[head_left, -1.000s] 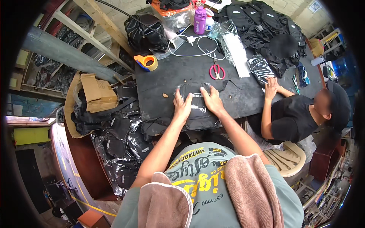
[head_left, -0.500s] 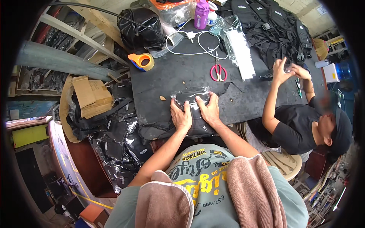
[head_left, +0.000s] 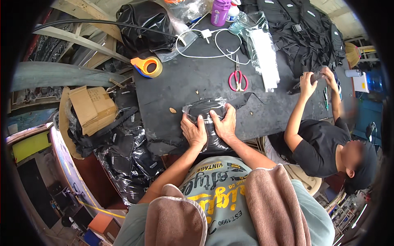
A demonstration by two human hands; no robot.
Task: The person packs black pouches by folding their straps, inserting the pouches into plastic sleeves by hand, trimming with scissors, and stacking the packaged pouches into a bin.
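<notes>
Both hands lie flat and side by side near the middle of the frame, fingers stretched out and pointing toward the top, pressing down rather than gripping: the left hand covers the lower left part of a clear plastic bag holding a folded black item, and the right hand covers its right half, thumbs close together over the bag's middle. The bag lies flat at the near edge of the dark worktable, its long axis running roughly left to right across the frame with a slight tilt; its upper edge and upper left corner show beyond the fingertips, and its lower end hangs over the table edge under the wrists. Just right of the right hand a loose black strip lies on the table. Further up are red-handled scissors, blades pointing toward the top of the frame, a white cable with a charger and a long clear sleeve of white pieces. An orange tape dispenser sits at the table's left corner, and a purple bottle at the top edge. At the right of the frame, another person in black holds something small with both hands.
</notes>
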